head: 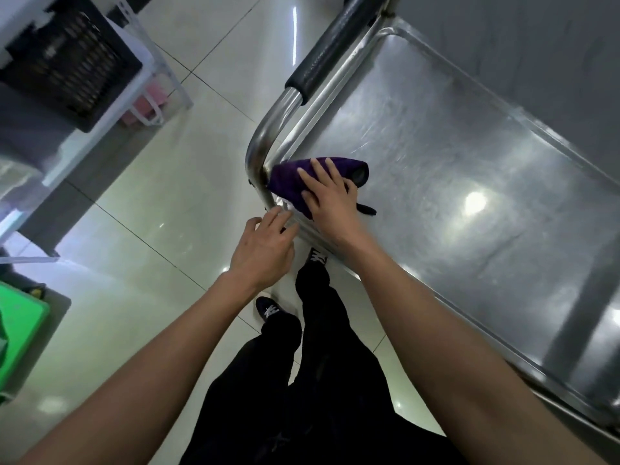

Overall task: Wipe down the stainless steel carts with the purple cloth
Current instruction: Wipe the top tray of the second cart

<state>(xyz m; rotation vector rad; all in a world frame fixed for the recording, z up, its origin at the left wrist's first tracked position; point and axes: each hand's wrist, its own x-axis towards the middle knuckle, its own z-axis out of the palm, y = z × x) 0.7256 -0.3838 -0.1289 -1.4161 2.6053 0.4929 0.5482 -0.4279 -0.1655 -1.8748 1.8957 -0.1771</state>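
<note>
The purple cloth [302, 182] lies bunched in the corner of the stainless steel cart [469, 203], on its top tray, right where the bent handle tube [265, 142] comes down to meet the tray's raised rim. The right hand [330, 203] lies flat on top of it, fingers [317, 172] straight and a little spread, pointing toward that corner; the cloth sticks out past the fingertips toward the tube and also beyond the hand's far side, where a rolled end of it faces the middle of the tray. A dark strip shows on the tray just beside the thumb side of the hand. The left hand [265, 246] is at the tray's near edge, beside the same corner, fingers loosely bent with their tips at the rim; whether they actually touch the metal I cannot tell. It holds nothing. A black foam grip [332, 45] covers the handle farther up. Below the arms are dark trousers and dark shoes [268, 308] on the pale tiled floor [151, 196]. A black crate [70, 62] sits on a white rack at the left.
</note>
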